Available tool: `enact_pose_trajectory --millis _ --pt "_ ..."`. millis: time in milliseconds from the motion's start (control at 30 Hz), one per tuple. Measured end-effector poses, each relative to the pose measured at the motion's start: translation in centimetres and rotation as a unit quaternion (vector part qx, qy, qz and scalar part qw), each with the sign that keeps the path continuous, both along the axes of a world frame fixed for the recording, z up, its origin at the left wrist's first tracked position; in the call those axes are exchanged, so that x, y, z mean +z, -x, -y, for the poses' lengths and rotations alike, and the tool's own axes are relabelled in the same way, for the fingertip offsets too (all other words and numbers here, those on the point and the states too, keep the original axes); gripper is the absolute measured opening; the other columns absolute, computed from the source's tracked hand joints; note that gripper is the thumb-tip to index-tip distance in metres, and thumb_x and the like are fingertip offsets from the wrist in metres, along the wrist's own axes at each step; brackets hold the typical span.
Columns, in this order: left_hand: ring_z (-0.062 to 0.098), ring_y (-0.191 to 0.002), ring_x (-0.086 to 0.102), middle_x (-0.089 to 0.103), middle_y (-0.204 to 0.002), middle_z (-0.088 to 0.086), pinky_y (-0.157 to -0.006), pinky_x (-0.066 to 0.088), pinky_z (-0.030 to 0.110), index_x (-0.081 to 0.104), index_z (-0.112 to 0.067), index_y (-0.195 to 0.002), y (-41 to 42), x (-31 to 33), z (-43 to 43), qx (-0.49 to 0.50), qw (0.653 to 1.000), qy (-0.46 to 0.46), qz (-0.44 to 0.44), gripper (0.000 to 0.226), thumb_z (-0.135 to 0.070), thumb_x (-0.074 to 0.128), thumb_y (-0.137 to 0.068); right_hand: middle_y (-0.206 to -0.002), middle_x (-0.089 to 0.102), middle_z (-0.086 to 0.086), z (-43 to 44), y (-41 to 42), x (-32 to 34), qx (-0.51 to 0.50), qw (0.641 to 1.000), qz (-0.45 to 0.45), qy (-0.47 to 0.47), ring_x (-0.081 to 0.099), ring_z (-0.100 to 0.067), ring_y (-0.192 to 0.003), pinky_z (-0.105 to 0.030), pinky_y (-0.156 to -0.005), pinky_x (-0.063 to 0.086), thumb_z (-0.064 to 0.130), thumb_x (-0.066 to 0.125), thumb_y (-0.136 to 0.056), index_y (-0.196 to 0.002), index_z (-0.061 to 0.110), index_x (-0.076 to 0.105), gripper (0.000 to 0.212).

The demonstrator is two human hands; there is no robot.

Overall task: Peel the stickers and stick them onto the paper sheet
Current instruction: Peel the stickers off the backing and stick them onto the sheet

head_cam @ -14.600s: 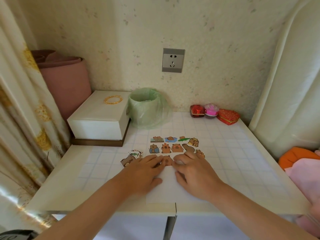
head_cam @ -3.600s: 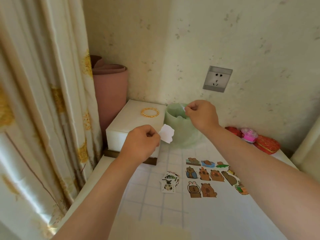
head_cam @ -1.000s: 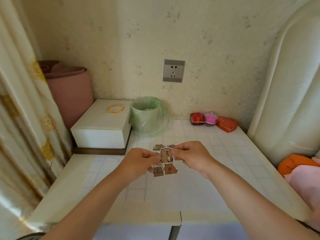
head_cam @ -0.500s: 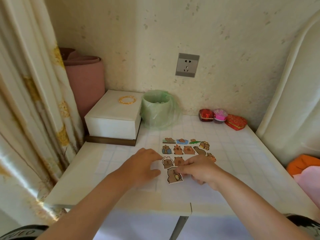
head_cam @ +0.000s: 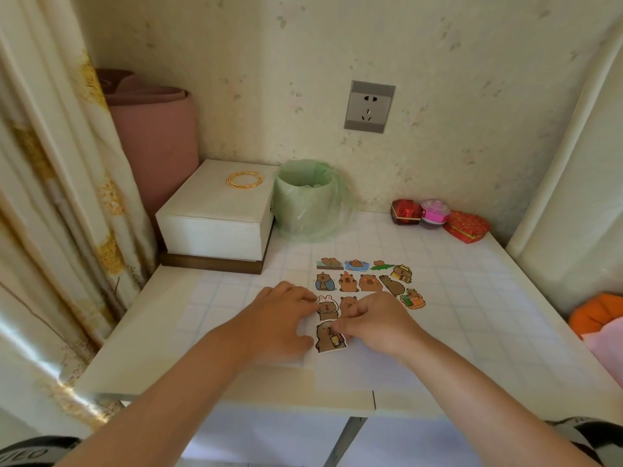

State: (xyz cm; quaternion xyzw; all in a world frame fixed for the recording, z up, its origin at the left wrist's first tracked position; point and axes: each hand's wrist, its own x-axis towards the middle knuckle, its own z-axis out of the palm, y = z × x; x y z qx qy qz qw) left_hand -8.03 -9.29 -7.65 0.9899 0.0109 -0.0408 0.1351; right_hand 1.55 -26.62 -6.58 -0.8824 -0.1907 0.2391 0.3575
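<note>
A white paper sheet (head_cam: pixel 340 374) lies on the table with several capybara stickers (head_cam: pixel 362 281) stuck on it in rows. Below those rows, a brown capybara sticker (head_cam: pixel 328 337) lies on the sheet. My right hand (head_cam: pixel 377 325) pinches its upper right edge between thumb and curled fingers. My left hand (head_cam: pixel 279 315) rests flat on the sheet's left side, and its fingertips touch the bunny-eared capybara sticker (head_cam: pixel 326 304).
Against the wall stand a green-lined bin (head_cam: pixel 308 200), a white box (head_cam: pixel 215 214) bearing gold bangles (head_cam: pixel 244 180), and small red and pink boxes (head_cam: pixel 438 217). A curtain (head_cam: pixel 50 197) hangs left, beside a pink roll (head_cam: pixel 151 136). Orange and pink cloth (head_cam: pixel 600 315) lies right.
A second ago both hands held the brown capybara sticker in the air. It now lies on the sheet under my right fingers, and my left hand has settled flat beside it.
</note>
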Motion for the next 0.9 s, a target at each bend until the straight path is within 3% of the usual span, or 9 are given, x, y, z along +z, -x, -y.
enact_pose_trajectory --millis 133,300,533,733,833,900 --pt "0.007 -0.142 0.015 0.03 -0.154 -0.017 -0.114 0.015 0.03 0.036 -0.033 -0.151 0.05 -0.07 0.07 0.002 1.0 0.005 -0.005 0.064 -0.041 0.056 -0.091 -0.094 0.075 -0.009 -0.05 0.04 -0.18 -0.001 1.0 0.011 0.004 0.069 -0.021 -0.098 -0.024 -0.069 0.042 0.023 0.082 -0.079 -0.078 0.008 0.079 0.015" --pt "0.008 -0.142 0.017 0.03 -0.154 -0.017 -0.114 0.016 0.031 0.036 -0.033 -0.151 -0.02 0.2 0.24 0.001 1.0 -0.003 -0.011 0.062 -0.039 0.056 -0.092 -0.087 0.074 -0.003 -0.25 0.16 -0.12 0.007 0.999 0.03 0.02 0.062 -0.013 -0.076 -0.023 -0.059 0.04 0.024 0.08 -0.079 -0.078 0.011 0.079 0.014" --pt "0.009 -0.141 0.02 0.032 -0.153 -0.018 -0.111 0.02 0.032 0.039 -0.037 -0.149 -0.17 0.02 -0.11 -0.002 1.0 -0.006 -0.007 0.054 -0.027 0.049 -0.097 -0.083 0.072 -0.007 -0.3 0.25 0.0 0.022 0.998 0.045 0.026 0.058 -0.012 -0.069 -0.024 -0.058 0.038 0.025 0.079 -0.08 -0.083 0.008 0.079 0.017" --pt "0.009 -0.139 0.023 0.035 -0.151 -0.017 -0.109 0.023 0.032 0.041 -0.037 -0.147 -0.19 -0.1 -0.11 -0.001 1.0 -0.006 -0.002 0.052 -0.031 0.052 -0.097 -0.093 0.075 -0.005 -0.2 0.25 -0.21 0.021 0.998 0.046 0.024 0.068 -0.018 -0.095 -0.025 -0.07 0.046 0.024 0.08 -0.08 -0.082 0.01 0.079 0.014" --pt "0.01 -0.135 0.028 0.04 -0.147 -0.017 -0.106 0.026 0.032 0.046 -0.036 -0.144 -0.25 -0.25 0.12 0.005 1.0 -0.004 0.015 0.048 -0.04 0.051 -0.097 -0.082 0.074 -0.001 -0.29 0.28 -0.37 0.024 0.998 0.057 0.031 0.067 -0.015 -0.081 -0.025 -0.064 0.044 0.024 0.079 -0.078 -0.074 0.014 0.078 0.011" --pt "0.01 -0.13 0.033 0.044 -0.14 -0.018 -0.104 0.029 0.031 0.051 -0.035 -0.138 -0.29 -0.49 0.46 0.013 1.0 -0.014 0.023 0.052 -0.058 0.049 -0.092 -0.066 0.066 0.004 -0.42 0.32 -0.47 0.027 0.996 0.071 0.044 0.059 -0.012 -0.066 -0.026 -0.059 0.041 0.025 0.078 -0.076 -0.062 0.021 0.073 0.016"
